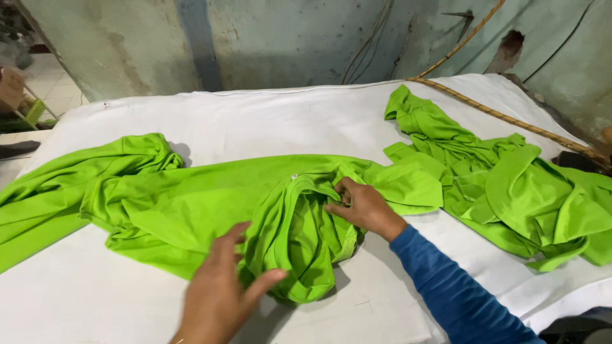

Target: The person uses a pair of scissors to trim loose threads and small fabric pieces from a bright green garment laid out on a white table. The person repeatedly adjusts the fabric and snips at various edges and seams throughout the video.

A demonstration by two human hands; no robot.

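The left hand [220,293] hovers with fingers spread, thumb tip against the bunched fold of the green shirt [210,204] on the white table [255,121]. Just past it, the right hand [363,207], in a blue sleeve [452,286], pinches the collar edge between its fingertips. Farther right lies a pile of green shirts [503,185], a rope [503,114] beyond it

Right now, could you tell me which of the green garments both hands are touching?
The middle green garment; the right pile lies untouched.
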